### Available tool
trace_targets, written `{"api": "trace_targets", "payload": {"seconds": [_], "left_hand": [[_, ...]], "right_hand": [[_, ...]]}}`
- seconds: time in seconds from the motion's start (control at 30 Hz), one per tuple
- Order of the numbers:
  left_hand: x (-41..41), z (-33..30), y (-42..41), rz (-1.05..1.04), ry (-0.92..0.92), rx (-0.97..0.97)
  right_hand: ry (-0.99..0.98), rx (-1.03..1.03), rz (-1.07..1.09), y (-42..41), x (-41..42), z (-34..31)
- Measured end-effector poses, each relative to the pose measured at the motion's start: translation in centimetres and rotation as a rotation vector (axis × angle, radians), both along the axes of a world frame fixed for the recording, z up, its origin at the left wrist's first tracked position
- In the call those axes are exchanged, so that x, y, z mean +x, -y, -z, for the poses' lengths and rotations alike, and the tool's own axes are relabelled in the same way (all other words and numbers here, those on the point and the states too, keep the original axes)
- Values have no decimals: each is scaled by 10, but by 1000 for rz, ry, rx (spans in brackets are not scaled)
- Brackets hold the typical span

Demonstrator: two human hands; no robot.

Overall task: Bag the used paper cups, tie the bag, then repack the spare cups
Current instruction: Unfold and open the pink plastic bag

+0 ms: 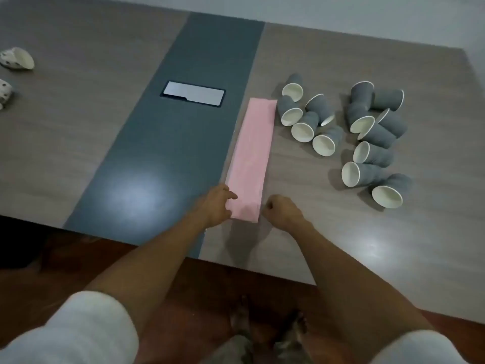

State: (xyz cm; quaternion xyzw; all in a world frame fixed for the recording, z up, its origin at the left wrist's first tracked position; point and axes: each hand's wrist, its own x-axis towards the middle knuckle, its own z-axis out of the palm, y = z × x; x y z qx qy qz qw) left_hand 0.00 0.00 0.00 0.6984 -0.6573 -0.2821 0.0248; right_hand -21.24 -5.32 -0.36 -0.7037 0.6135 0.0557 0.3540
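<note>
A flat, folded pink bag (252, 153) lies lengthwise on the table, right of the dark centre strip. My left hand (215, 204) rests on the bag's near left corner with fingers touching it. My right hand (282, 212) sits just right of the near end, fingers curled into a loose fist, beside the bag's edge. Several grey paper cups (367, 132) with white insides lie tipped over in two loose groups on the right half of the table. Two crumpled spotted white cups (17, 58) lie at the far left edge.
The wood-look table (78, 143) has a dark grey centre strip (170, 143) with a shiny rectangular panel (193, 93) set in it. The table's near edge runs just behind my wrists, with reddish floor below. My feet show at the bottom.
</note>
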Motion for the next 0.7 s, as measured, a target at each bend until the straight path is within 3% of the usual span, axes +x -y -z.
{"api": "trace_targets", "payload": {"seconds": [0.13,0.43,0.57,0.7], "left_hand": [[5,25,-13,37,2,-6],[6,15,-3,-181,-111,-128],[3,-10,14,-404,-384,-135],[-9,-51,32,-549,-795,-189]], "right_hand": [[75,151,126,-14,9,20],[215,121,240,-11,10,19],[479,23,350,-2,13,-8],[706,51,274,5,19,-38]]}}
